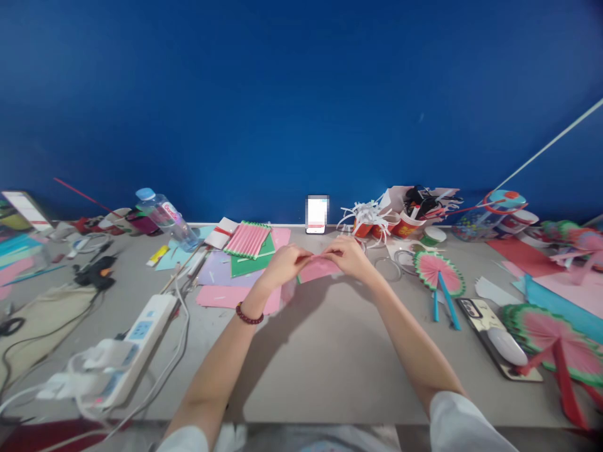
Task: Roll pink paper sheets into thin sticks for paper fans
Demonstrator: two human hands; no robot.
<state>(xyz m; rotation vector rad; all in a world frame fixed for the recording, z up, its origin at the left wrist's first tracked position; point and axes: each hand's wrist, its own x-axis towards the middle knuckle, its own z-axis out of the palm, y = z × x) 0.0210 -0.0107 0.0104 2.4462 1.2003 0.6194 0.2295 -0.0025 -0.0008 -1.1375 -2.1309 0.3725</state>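
Pinching the pink paper point(319, 270) along its far edge, the left hand point(287, 262) and the right hand point(351, 256) met over the far half of the table point(339, 364), at the middle. It seemed that the paper was gripped from both sides so its edge could be controlled evenly. The phone point(316, 215) stood upright near the far wall point(301, 113), straight ahead, probably so that its screen could be seen. The pleated paper point(249, 240) lay upon a green sheet point(257, 263) to the left, and a round fan point(438, 274) lay to the right, perhaps for being within reach. Neither hand was wide open: the fingers were bent, with thumb and forefinger closed upon the paper; the other fingers were partly hidden, so I could not tell whether they touched it.
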